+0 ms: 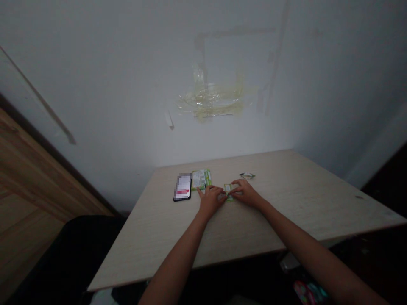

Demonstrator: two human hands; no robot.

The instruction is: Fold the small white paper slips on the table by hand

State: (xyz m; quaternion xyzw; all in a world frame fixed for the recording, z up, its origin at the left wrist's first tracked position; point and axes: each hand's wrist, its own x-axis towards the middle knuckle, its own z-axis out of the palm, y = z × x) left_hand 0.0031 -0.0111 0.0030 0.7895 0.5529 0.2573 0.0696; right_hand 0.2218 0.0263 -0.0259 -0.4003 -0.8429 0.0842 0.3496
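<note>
A small green-and-white printed packet (227, 187) lies on the table between my two hands. My left hand (211, 200) is at its left side, the fingertips closed on its edge and the thumb stretched to the left. From the right, my right hand (247, 195) has its fingertips closed on the other edge. The fingers cover part of the packet, and its print is too small to read. Just beyond my left hand lies a larger green-and-white printed packet (201, 178), close beside a phone (183, 187) with a lit screen.
A small green-and-white folded piece (247, 175) lies beyond my right hand. The pale wooden table (280, 173) meets a white wall (140, 84) with yellowed tape (216, 101) on it. Wooden panelling (28, 169) stands at the left, near a dark covered shape (85, 245).
</note>
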